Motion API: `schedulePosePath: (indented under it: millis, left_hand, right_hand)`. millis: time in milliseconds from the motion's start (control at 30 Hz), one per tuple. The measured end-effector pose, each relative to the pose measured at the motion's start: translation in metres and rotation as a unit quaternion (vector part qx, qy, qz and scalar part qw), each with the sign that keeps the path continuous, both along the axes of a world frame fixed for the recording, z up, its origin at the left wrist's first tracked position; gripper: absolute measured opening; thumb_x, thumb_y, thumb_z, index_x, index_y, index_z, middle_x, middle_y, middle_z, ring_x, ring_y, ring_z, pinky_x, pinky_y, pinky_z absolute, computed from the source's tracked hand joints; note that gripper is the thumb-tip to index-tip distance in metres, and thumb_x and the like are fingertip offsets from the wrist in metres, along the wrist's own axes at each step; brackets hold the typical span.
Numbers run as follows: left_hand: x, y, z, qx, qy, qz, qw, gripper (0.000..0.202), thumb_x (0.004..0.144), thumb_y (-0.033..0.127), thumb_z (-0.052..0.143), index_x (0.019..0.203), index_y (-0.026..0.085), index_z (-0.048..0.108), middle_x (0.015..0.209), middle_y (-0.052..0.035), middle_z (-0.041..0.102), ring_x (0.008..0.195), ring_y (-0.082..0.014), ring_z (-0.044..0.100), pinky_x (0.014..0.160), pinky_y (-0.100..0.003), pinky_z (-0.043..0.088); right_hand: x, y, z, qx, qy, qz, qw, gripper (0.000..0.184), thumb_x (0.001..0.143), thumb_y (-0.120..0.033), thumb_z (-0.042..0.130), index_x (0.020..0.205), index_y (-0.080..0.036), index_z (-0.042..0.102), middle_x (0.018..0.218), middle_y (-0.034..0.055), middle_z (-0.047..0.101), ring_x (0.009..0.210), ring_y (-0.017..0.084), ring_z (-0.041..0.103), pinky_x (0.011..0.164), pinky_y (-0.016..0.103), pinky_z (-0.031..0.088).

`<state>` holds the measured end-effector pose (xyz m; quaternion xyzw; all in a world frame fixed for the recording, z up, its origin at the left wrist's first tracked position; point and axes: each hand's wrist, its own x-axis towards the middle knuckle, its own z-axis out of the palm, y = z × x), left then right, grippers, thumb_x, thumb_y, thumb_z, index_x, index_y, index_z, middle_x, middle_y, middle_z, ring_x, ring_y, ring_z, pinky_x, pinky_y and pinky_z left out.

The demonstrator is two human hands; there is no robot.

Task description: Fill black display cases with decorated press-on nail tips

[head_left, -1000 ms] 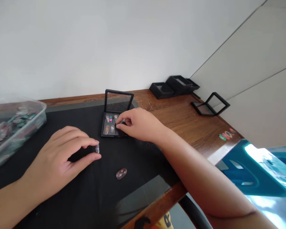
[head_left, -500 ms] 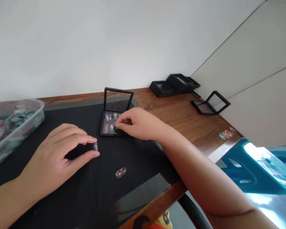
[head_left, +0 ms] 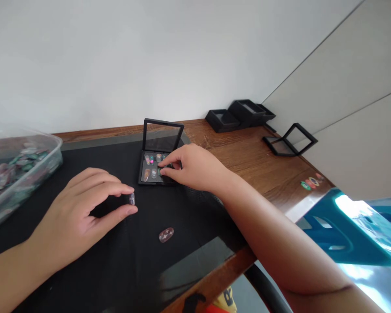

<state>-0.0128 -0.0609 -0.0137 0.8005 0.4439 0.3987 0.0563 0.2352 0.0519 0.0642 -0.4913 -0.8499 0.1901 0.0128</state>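
My left hand (head_left: 87,204) holds a small dark false nail (head_left: 132,199) on edge between thumb and index finger, above the black mat (head_left: 124,261). My right hand (head_left: 192,167) reaches into an open black display case (head_left: 156,183) with its clear-windowed lid (head_left: 163,135) standing up. Its thumb and index tips are slightly apart beside a greenish false nail (head_left: 159,172), partly covered by the thumb. Several decorated false nails, including a brown one (head_left: 146,174), sit in rows in the case. Another brown false nail (head_left: 166,234) with pale stars lies on the mat.
A clear plastic tub (head_left: 57,152) full of nails stands at the left. Black cases (head_left: 223,121) are stacked at the back right, near another open case (head_left: 288,141). Small colourful round pieces (head_left: 311,182) lie by the right edge, above a blue plastic chair (head_left: 355,230).
My right hand's index finger has lifted away from the thumb, and more of the greenish nail shows. My left hand keeps its pinch on the dark nail. The view has shifted slightly.
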Motion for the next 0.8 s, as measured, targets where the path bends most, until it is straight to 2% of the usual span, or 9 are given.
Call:
schedulePosePath:
  millis: [167, 267, 367, 433, 600, 800]
  left_hand:
    - [0.002, 0.001, 0.004, 0.008, -0.007, 0.002, 1.0, 0.014, 0.108, 0.044, 0.072, 0.111, 0.031, 0.073, 0.1, 0.0023, 0.077, 0.096, -0.02, 0.069, 0.091, -0.039, 0.053]
    - [0.001, 0.001, 0.004, 0.004, -0.011, 0.003, 1.0, 0.012, 0.107, 0.043, 0.073, 0.111, 0.031, 0.073, 0.1, 0.0028, 0.077, 0.097, -0.0197, 0.069, 0.092, -0.039, 0.054]
    - [0.0, 0.0, 0.004, -0.009, -0.019, 0.013, 1.0, 0.014, 0.107, 0.045, 0.073, 0.11, 0.031, 0.073, 0.1, 0.0029, 0.077, 0.097, -0.0192, 0.068, 0.089, -0.037, 0.054]
    - [0.0, -0.001, 0.004, -0.023, -0.029, 0.025, 0.999, 0.016, 0.106, 0.048, 0.074, 0.107, 0.031, 0.074, 0.098, 0.0031, 0.078, 0.096, -0.0189, 0.069, 0.086, -0.035, 0.054]
    - [0.003, -0.002, 0.004, -0.093, -0.087, 0.058, 0.99, 0.021, 0.101, 0.052, 0.078, 0.1, 0.031, 0.076, 0.097, 0.0042, 0.079, 0.092, -0.0162, 0.074, 0.08, -0.03, 0.057]
    - [0.005, -0.004, -0.001, -0.19, -0.149, 0.09, 0.966, 0.043, 0.093, 0.074, 0.077, 0.096, 0.031, 0.082, 0.096, 0.0016, 0.082, 0.085, -0.0175, 0.076, 0.076, -0.03, 0.059]
  right_hand:
    - [0.005, 0.001, 0.001, 0.02, 0.037, 0.014, 0.999, 0.016, 0.095, -0.027, 0.081, 0.106, -0.025, 0.093, 0.079, 0.0002, 0.077, 0.069, 0.012, 0.061, 0.072, 0.029, 0.04]
    - [0.007, -0.002, -0.001, 0.029, 0.113, 0.107, 0.987, 0.02, 0.095, -0.027, 0.084, 0.113, -0.022, 0.09, 0.084, 0.0003, 0.077, 0.074, 0.012, 0.064, 0.074, 0.027, 0.043]
    - [0.006, -0.008, -0.006, 0.02, 0.188, 0.221, 0.957, 0.024, 0.097, -0.029, 0.085, 0.119, -0.018, 0.087, 0.09, 0.0016, 0.078, 0.08, 0.013, 0.067, 0.076, 0.026, 0.046]
    - [0.003, -0.013, -0.01, 0.023, 0.217, 0.26, 0.941, 0.023, 0.1, -0.03, 0.082, 0.119, -0.018, 0.086, 0.093, 0.0025, 0.078, 0.082, 0.013, 0.067, 0.076, 0.027, 0.047]
    - [-0.003, -0.021, -0.02, 0.051, 0.26, 0.282, 0.922, 0.021, 0.106, -0.031, 0.072, 0.12, -0.022, 0.085, 0.098, 0.0032, 0.08, 0.086, 0.013, 0.07, 0.076, 0.025, 0.049]
    - [-0.004, -0.021, -0.026, 0.09, 0.265, 0.302, 0.911, 0.024, 0.11, -0.03, 0.065, 0.116, -0.023, 0.087, 0.103, 0.0034, 0.082, 0.084, 0.01, 0.071, 0.073, 0.023, 0.049]
